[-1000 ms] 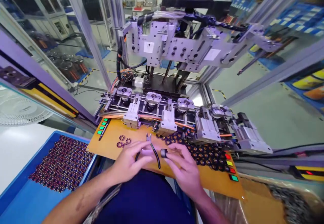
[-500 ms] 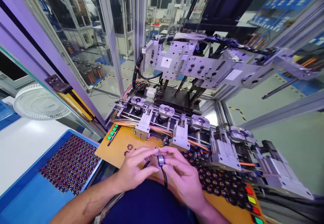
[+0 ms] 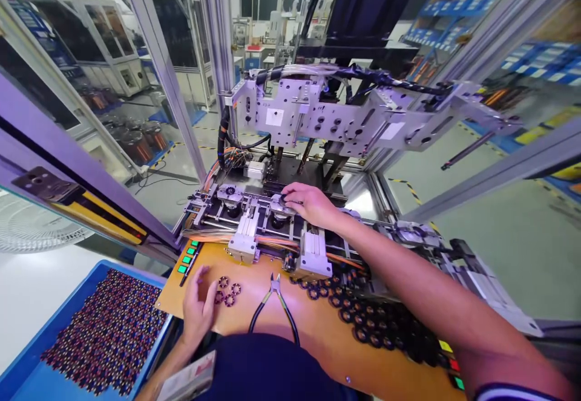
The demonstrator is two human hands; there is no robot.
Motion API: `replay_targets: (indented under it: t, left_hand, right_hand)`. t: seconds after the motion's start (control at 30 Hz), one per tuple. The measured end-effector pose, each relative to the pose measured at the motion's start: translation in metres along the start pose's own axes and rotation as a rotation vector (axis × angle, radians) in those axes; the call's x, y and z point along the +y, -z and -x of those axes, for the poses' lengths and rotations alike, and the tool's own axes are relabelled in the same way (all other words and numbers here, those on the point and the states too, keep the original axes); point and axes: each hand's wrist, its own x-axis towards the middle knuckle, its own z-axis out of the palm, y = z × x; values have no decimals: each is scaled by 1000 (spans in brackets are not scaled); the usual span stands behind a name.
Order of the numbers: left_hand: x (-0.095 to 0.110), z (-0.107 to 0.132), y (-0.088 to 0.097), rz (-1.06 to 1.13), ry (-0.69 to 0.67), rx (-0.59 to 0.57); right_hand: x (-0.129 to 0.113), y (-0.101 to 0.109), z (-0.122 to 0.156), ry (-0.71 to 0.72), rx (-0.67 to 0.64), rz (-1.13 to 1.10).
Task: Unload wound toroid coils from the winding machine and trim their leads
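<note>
My right hand (image 3: pixel 311 204) reaches forward to the second clamp fixture (image 3: pixel 278 207) from the left. Its thumb and fingers are closed on a small dark part (image 3: pixel 284 199) at the fixture's top; the fingers cover most of it. Low on the left, my left hand (image 3: pixel 198 307) is open and holds nothing, thumb apart from the fingers. Just right of it, several small ring-shaped stator cores (image 3: pixel 229 299) lie on the orange board (image 3: pixel 318 340). A pair of diagonal cutters (image 3: pixel 275 286) rests there too, handles spread toward my body.
Several dark wound stators (image 3: pixel 363 316) cover the board's right side, under my right forearm. A blue tray (image 3: pixel 34 383) full of small cores stands on the left. The machine's perforated plate (image 3: pixel 327 117) hangs above the fixtures. Green buttons (image 3: pixel 185 265) line the left edge.
My hands were together over the board, holding a steel-and-black ring part, with black handles beside it. They have parted: the right went forward to the fixture, the left moved left. The cutters now lie on the board.
</note>
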Motion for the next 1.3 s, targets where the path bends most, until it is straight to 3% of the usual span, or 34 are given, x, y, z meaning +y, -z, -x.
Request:
replay_targets:
  t: [0.33, 0.7, 0.9, 1.1, 1.2, 1.3]
  left_hand:
    - [-8, -2, -2, 5, 59, -76]
    - [-7, -3, -2, 3, 68, -65]
    - [-10, -2, -2, -7, 65, -54]
    - [-7, -2, -4, -31, 28, -35]
    - [2, -7, 1, -63, -46, -12]
    - [26, -28, 16, -95, -169, 52]
  right_hand:
    - [1, 3, -6, -37, -164, 167]
    - [-10, 6, -15, -47, -270, 307]
    - [-19, 18, 7, -9, -239, 356]
    - [-19, 3, 29, 11, -252, 360]
    - [-19, -4, 26, 12, -200, 345]
    - [-22, 0, 22, 7, -93, 320]
